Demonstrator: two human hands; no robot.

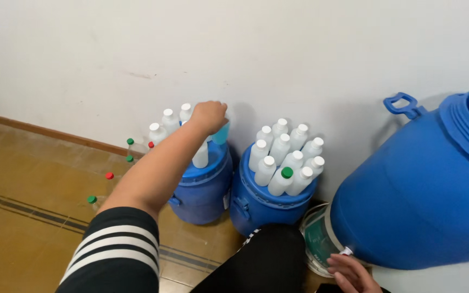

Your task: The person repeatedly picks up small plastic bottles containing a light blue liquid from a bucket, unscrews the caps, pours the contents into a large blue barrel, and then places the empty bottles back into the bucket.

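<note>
My left hand (209, 116) reaches out over the left small blue barrel (204, 190). It is closed around the top of a bottle with a teal label (221, 133) among the white capped bottles (168, 120) standing on that barrel's lid. My right hand (350, 273) is low at the frame's bottom edge. Its fingers touch the rim of a white bucket (316, 239) under the small white tap (346, 251) of the big blue drum (424, 190). The frame edge cuts off part of this hand.
A second small blue barrel (261, 209) beside the first carries several white bottles (286, 157), one with a green cap (287, 172). Green and red caps (109, 175) lie on the brown floor along the white wall. My dark-clothed knee (267, 260) is in front.
</note>
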